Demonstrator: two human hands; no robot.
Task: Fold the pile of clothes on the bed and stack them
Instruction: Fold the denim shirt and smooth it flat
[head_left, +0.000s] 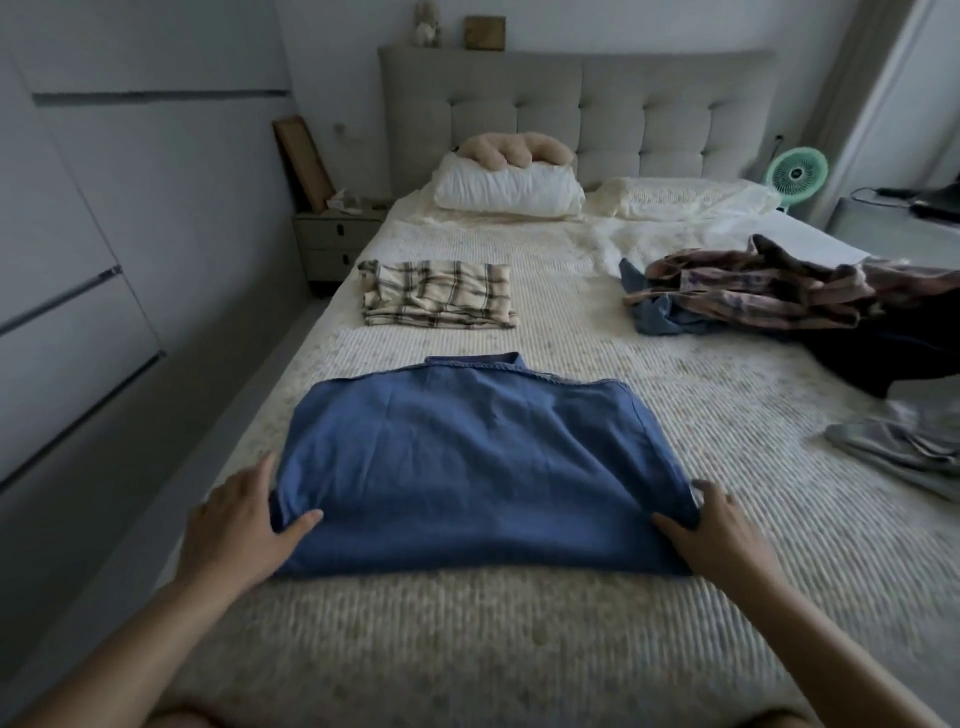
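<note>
The fingers (306, 519) of the left hand (236, 525) pinch the near left corner of the blue shirt (467, 467), thumb on top. The right hand (711, 530) holds the near right corner the same way. The blue shirt lies flat on the bed (467, 649), right in the middle and close to the person. It looks soft and floppy, and light too, so it will bend easily and can wrinkle. The two near corners are good spots to hold for the next fold. At 11 o'clock sits a folded plaid shirt (436, 293), well apart. At 2 o'clock waits the messy pile (769, 291), and at 3 o'clock a grey cloth (904, 447). Nothing blocks the way.
</note>
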